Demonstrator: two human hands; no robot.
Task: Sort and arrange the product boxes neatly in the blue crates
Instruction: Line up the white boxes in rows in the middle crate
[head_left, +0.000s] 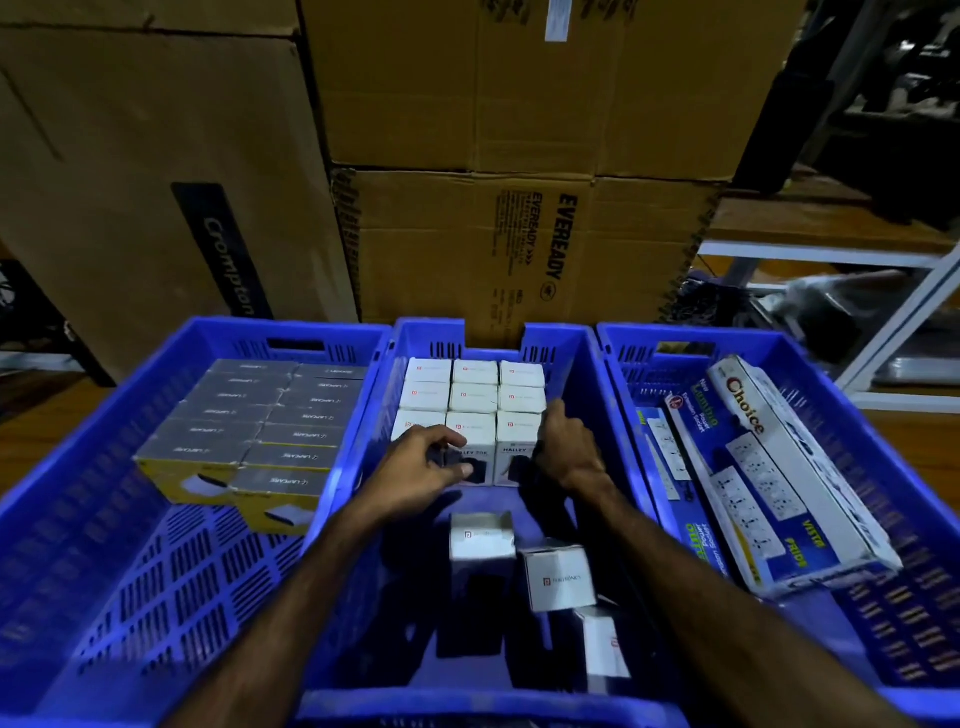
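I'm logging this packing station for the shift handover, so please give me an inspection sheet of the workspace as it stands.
Surface: three blue crates side by side; wooden floor shows beside them.
Job's things: middle crate holds white boxes packed in neat rows at its far end; three loose white boxes lie askew nearer the person. Left crate holds grey-topped yellow boxes in two tidy rows. Right crate holds long power-strip boxes lying slanted.
Clutter: nothing seen.
Grippers: left hand grips the front row of white boxes; right hand presses the stack's right side.
Cables: nothing seen.
Surroundings: large cardboard cartons stacked behind; white metal rack at right.
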